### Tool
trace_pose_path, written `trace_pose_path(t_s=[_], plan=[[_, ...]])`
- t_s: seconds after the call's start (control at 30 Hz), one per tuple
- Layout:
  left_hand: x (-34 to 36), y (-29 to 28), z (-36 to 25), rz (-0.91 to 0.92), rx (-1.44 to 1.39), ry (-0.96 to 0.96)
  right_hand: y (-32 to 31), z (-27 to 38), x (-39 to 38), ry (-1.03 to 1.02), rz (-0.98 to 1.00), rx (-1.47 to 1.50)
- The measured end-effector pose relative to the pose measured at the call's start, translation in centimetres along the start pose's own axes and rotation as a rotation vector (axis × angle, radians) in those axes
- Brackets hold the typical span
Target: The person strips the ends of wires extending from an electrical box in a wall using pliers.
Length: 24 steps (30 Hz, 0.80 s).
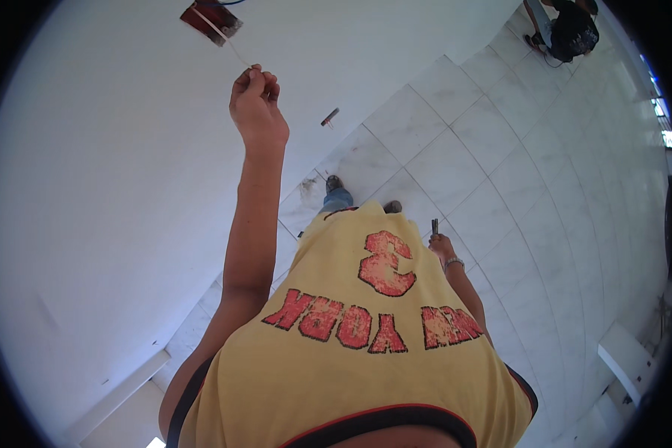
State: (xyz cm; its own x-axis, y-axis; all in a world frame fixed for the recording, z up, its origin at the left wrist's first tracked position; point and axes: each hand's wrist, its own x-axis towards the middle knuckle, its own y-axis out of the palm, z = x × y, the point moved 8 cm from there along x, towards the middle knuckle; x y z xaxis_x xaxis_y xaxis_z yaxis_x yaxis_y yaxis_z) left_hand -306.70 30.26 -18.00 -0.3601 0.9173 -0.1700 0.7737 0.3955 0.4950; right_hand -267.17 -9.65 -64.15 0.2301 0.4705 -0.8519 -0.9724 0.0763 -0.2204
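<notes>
My left hand is raised in front of the white wall, fingers closed on a thin white cable. The cable runs from a red recessed box in the wall, where a piece of blue wire also shows. A smaller dark fitting with thin wires sits to the right of my hand. My right hand is low beside my yellow top, gripping a slim dark tool, whose kind I cannot make out.
The white wall fills the left side. Below it lies a pale tiled floor, with my shoes near the wall's foot. Another person in a dark shirt is crouched at the upper right. A white ledge stands at the lower right.
</notes>
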Motion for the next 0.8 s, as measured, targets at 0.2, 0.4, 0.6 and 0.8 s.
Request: trace_pose_path(t_s=[0.2,0.4,0.6,0.8], plan=[[-0.2,1.9,2.0,0.204,-0.363,-0.086,0.3,0.1,0.4,-0.081,0.027,0.038],[-0.2,2.0,2.6,0.300,-0.581,-0.166,0.3,-0.8,0.0,-0.025,-0.010,0.070],[-1.8,4.6,0.8,0.514,-0.827,-0.239,0.0,0.1,-1.5,-0.010,0.064,0.078],[-2.2,6.3,2.4,0.586,-0.943,-0.411,-1.0,0.0,-1.3,0.036,0.021,0.116]])
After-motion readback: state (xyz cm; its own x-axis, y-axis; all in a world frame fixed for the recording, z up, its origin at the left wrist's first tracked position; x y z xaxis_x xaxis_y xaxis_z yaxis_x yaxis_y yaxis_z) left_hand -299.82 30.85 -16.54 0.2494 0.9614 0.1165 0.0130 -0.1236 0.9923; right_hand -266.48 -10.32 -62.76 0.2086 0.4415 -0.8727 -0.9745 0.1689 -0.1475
